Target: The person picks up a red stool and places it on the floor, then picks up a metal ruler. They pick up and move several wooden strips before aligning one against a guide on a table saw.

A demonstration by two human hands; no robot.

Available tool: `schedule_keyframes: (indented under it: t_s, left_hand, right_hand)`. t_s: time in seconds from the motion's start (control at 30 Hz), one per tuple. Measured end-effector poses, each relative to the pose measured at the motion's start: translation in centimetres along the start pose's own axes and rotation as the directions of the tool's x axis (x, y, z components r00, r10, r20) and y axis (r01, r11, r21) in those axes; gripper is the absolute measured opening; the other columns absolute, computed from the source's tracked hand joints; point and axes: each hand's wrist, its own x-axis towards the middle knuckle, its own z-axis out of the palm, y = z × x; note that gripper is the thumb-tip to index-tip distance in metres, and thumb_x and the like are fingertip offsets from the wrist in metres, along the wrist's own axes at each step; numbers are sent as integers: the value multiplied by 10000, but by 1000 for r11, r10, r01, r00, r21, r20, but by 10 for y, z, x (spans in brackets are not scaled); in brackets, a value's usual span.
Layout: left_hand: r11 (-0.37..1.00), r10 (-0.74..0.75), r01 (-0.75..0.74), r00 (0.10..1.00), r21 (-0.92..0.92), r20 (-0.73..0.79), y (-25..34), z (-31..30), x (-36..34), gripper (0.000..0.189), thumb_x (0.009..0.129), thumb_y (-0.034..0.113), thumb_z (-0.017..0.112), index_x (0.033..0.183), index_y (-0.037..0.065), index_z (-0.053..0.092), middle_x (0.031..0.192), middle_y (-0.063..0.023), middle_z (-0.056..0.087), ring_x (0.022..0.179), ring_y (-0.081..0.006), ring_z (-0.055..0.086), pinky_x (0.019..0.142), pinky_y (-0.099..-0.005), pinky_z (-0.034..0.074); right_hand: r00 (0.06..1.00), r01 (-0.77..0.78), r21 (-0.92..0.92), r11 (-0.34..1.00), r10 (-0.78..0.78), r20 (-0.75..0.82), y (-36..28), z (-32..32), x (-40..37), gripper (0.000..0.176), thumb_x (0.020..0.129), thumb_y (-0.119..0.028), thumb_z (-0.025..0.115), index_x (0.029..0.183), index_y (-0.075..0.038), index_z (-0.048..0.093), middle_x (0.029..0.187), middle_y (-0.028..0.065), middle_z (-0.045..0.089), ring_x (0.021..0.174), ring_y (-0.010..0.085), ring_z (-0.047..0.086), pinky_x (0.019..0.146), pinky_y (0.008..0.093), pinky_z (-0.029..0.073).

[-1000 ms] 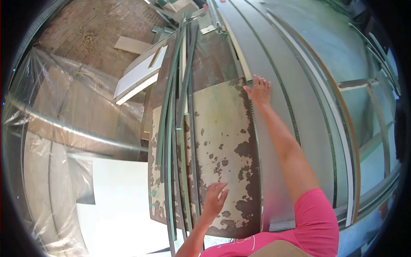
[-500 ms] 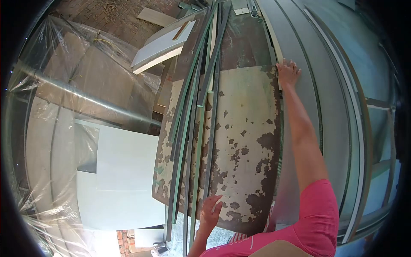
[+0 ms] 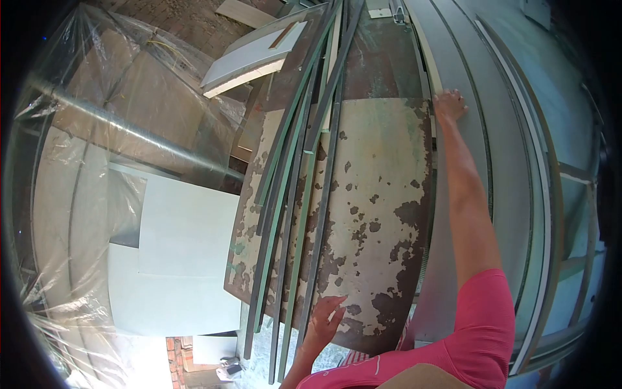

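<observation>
My right hand [image 3: 450, 106] rests on the long grey panel [image 3: 472, 168] near its left edge, beside a pale wooden strip [image 3: 427, 55], with fingers apart and holding nothing. Left of it lies a large board [image 3: 369, 168] with peeling cream paint and dark brown patches. Over that board's lower end is my left hand [image 3: 326, 318], thumb and fingers apart, with nothing in it. Several long green and dark metal bars [image 3: 304, 129] run lengthwise across the board. Their lower ends stick out past its near edge, just left of my left hand.
White sheets [image 3: 188, 246] lie at the left, by clear plastic sheeting [image 3: 97, 188] and a long shiny tube [image 3: 142, 137]. A white foam-edged panel [image 3: 253, 58] sits at the upper left. Bricks [image 3: 175, 360] show at the bottom. Curved framed panels [image 3: 551, 194] stand at the right.
The view has shifted slightly, so the board's upper part and my right hand appear further right. Both hands keep nearly the same places and poses.
</observation>
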Motion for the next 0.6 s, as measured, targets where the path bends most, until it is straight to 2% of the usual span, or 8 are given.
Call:
schedule_keyframes:
  t_s: [0.03,0.23,0.3,0.37,0.43,0.5,0.57,0.6]
  left_hand:
    - [999,32,-32,999,17,10,1,-1,-1,225,793,81,583,1016,43,585,944,-139,582,922,-290,543,804,-348,421]
    - [995,102,-102,995,-8,-3,6,-11,-9,227,787,75,587,1012,43,584,940,-138,588,920,-290,547,804,-352,428]
    - [989,136,-136,991,-51,6,9,-15,-13,228,787,77,588,1013,44,584,939,-139,589,921,-290,548,803,-352,430]
    - [982,183,-182,983,-42,13,8,-18,-14,227,786,78,589,1011,40,583,943,-146,587,923,-290,547,803,-351,432]
    - [963,270,-270,963,-22,21,3,-20,-18,252,805,71,563,1057,65,569,979,-132,565,902,-263,551,772,-321,441]
    - [963,271,-268,957,-43,100,10,-25,-19,249,818,109,557,1064,66,564,988,-132,560,924,-272,545,788,-330,434]
    - [952,306,-299,942,-66,137,14,-31,-22,247,823,127,554,1062,66,564,990,-131,556,934,-277,541,797,-334,430]
    - [944,330,-321,929,-74,171,14,-35,-24,246,828,145,552,1060,65,564,992,-130,551,943,-281,536,805,-338,426]
  right_hand:
    - [998,-6,6,1000,6,63,2,-8,-2,390,806,-385,540,1114,-147,539,1256,67,423,1178,259,378,952,504,308]
    - [996,-48,8,999,47,77,53,-38,-9,416,792,-322,564,1121,-71,515,1173,93,489,1132,277,427,921,474,362]
    - [981,42,32,999,-47,188,112,-49,-14,461,805,-321,531,1171,-49,464,1197,118,476,1139,291,425,929,445,368]
    - [972,234,-44,971,-233,10,181,-12,-15,492,819,-341,497,1202,-41,423,1221,140,459,1157,303,409,933,429,367]
    - [971,201,-14,980,-197,134,212,-53,-50,512,828,-381,463,1202,-33,423,1226,157,453,1181,316,380,942,433,353]
    - [959,266,-113,957,-250,135,268,-49,-68,474,800,-331,540,1152,-29,443,1196,161,476,1137,321,429,901,426,391]
    - [908,113,-132,985,-48,416,251,-146,-132,448,756,-254,624,1096,-26,442,1166,184,486,1075,307,488,832,412,438]
    - [904,108,-169,980,-26,428,270,-150,-152,459,729,-237,657,1074,-29,436,1119,191,511,1032,301,517,804,406,451]
